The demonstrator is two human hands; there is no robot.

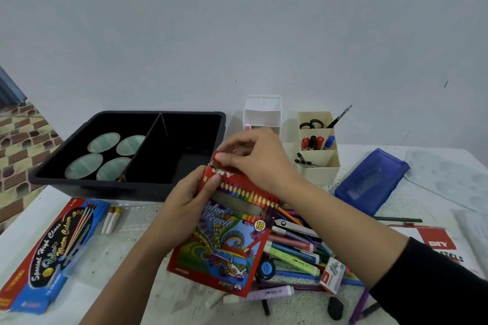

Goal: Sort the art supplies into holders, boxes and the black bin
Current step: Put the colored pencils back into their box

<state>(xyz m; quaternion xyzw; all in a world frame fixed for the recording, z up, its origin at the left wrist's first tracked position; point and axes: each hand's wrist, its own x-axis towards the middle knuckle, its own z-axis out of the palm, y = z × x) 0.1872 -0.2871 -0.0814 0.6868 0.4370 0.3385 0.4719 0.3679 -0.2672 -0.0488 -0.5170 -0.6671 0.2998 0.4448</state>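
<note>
A red colour pencil box (224, 240) with a bright van picture is held tilted above the table. My left hand (184, 200) grips its upper left edge. My right hand (253, 158) pinches the top flap of the box. Behind it stands the black bin (132, 187), split by a divider, with several round green palettes (104, 142) in its left half. A cream holder (320, 169) at the back right has markers, scissors and a pen in it. A pile of loose pens, markers and highlighters (298, 253) lies under my right forearm.
A water colour box (50, 253) lies at the front left with two small paint tubes (112, 219) beside it. A white box (262, 111) stands by the wall. A blue case (369, 179) lies right, a white pastels box (438, 245) nearer me. A staples box (332, 274) and black eraser (335, 307) sit near the pile.
</note>
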